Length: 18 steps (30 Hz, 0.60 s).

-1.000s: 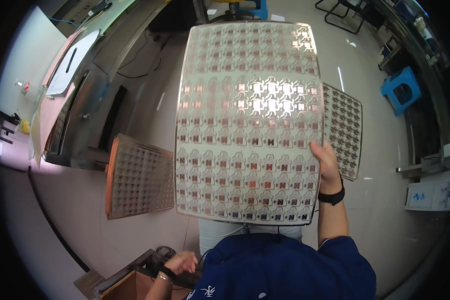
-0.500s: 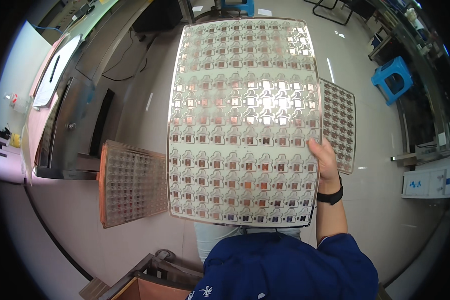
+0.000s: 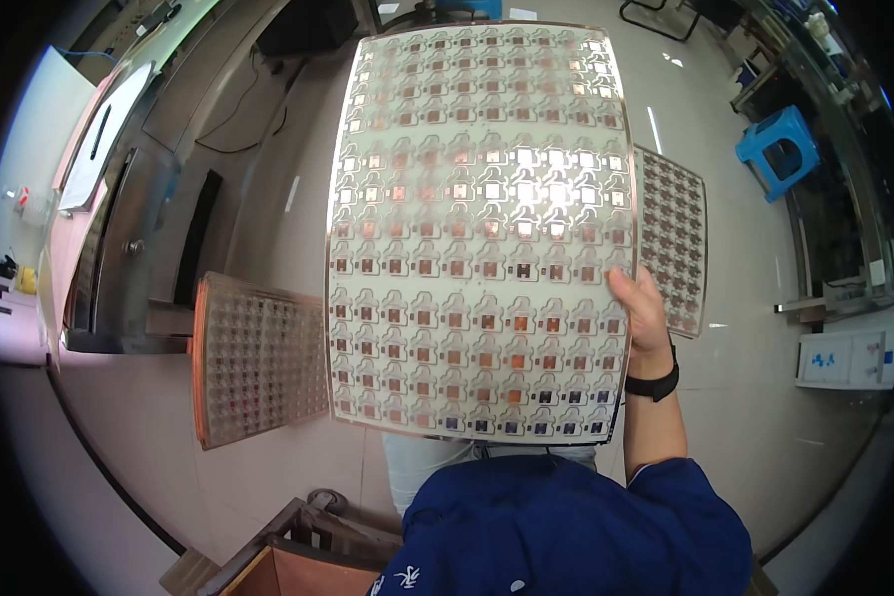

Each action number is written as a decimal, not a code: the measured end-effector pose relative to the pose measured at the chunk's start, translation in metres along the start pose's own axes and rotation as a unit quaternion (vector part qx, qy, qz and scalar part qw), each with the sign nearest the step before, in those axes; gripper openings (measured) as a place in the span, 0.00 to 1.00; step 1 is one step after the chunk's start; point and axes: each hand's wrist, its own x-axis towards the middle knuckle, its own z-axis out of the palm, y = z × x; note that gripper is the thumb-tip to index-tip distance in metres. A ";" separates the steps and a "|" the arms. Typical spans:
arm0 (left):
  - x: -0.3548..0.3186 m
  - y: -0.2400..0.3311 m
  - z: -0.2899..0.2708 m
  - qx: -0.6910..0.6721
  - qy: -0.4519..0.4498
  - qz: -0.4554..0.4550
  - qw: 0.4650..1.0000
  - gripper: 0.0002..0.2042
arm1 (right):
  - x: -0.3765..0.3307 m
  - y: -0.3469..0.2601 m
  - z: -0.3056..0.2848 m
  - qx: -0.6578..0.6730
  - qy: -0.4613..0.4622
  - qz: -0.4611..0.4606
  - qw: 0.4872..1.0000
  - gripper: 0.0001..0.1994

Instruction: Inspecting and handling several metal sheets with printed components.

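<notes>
In front of my body, my right hand (image 3: 638, 316) grips the right edge of a large pale circuit board panel (image 3: 467, 283). My thumb lies on its face and the fingers go behind the edge, out of sight. Rows of small copper-coloured pads with shiny outlines cover the panel, and light glares off its upper right half. It is held up with its face toward me. My left hand is not visible.
A stack of similar panels (image 3: 258, 363) with copper-coloured edges stands at left, partly behind the held one. Another patterned panel (image 3: 673, 238) shows at right. A metal cabinet (image 3: 134, 248), a blue stool (image 3: 780, 149), a white box (image 3: 844, 360) and a wooden frame (image 3: 298, 566) surround me.
The held panel has shifted slightly up and to the left in the view, and the glare on it has moved a little. My right hand keeps its grip.
</notes>
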 end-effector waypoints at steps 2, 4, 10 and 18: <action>0.001 0.001 -0.001 -0.003 0.002 0.002 1.000 0.13 | 0.000 0.001 0.001 -0.003 0.000 0.001 1.000 0.21; 0.001 0.000 -0.002 -0.005 0.003 0.002 1.000 0.13 | 0.001 0.000 0.002 -0.001 -0.003 -0.012 1.000 0.21; -0.001 -0.004 -0.003 -0.005 0.004 0.000 1.000 0.13 | 0.000 0.002 -0.003 -0.015 0.023 -0.005 1.000 0.22; 0.004 -0.001 -0.005 -0.007 0.005 0.004 1.000 0.12 | 0.001 0.000 -0.002 0.007 0.033 -0.008 0.999 0.19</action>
